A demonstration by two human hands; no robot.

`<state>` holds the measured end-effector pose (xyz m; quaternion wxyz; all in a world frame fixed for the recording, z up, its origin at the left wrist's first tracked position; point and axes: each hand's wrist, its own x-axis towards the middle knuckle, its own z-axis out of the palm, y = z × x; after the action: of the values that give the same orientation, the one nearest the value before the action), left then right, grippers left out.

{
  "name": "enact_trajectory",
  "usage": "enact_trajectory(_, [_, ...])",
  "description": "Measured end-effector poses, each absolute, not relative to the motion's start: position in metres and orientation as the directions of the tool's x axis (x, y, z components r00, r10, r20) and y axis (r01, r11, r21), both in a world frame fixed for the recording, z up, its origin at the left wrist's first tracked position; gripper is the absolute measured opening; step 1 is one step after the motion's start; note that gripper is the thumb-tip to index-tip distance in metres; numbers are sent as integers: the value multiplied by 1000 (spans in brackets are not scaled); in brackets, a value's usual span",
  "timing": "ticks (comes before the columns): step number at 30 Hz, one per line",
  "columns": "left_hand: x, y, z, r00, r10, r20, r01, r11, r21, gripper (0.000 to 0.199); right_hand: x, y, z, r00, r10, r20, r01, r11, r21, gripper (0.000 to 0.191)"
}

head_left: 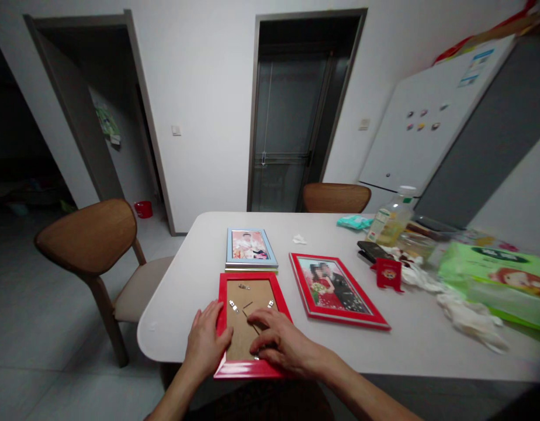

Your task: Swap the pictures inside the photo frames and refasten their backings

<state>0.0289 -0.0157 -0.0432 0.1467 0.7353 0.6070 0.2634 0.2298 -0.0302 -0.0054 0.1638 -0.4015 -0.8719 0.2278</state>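
A red picture frame (277, 286) lies face down at the table's front edge, its brown backing board (241, 345) showing. Small metal clips (234, 306) sit near the edges of the board, and a thin dark stand piece lies at its middle. My left hand (205, 336) grips the frame's left side, thumb over the inner rim. My right hand (285, 342) is curled over the lower right of the board, its fingertips closed at a metal clip (256, 355) by the bottom rim, partly hidden by the fingers.
A red-framed photo (335, 287) lies face up to the right; light-blue frames (251, 248) are stacked behind. Further right are a phone (375, 251), a red stand (388, 273), a bottle (390, 219), crumpled tissues (474, 318) and a green tissue pack (498, 275). A chair (90, 240) stands left.
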Motion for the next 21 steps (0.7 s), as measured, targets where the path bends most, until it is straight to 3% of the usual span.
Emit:
enact_trajectory(9, [29, -16, -44, 124, 970, 208, 831, -216, 513, 46, 219, -30, -19, -500, 829, 250, 656, 551, -516, 10])
enact_trajectory(15, [29, -16, -43, 131, 973, 191, 832, -212, 513, 47, 220, -26, -17, -262, 940, 218, 842, 333, -424, 30])
enact_trajectory(18, [30, -16, -42, 129, 975, 178, 837, -204, 509, 48, 217, -21, -17, -265, 947, 183, 860, 318, -399, 32])
enact_trajectory(21, [31, -16, -41, 130, 978, 160, 838, -195, 509, 49, 213, -18, -15, -254, 952, 169, 842, 303, -446, 34])
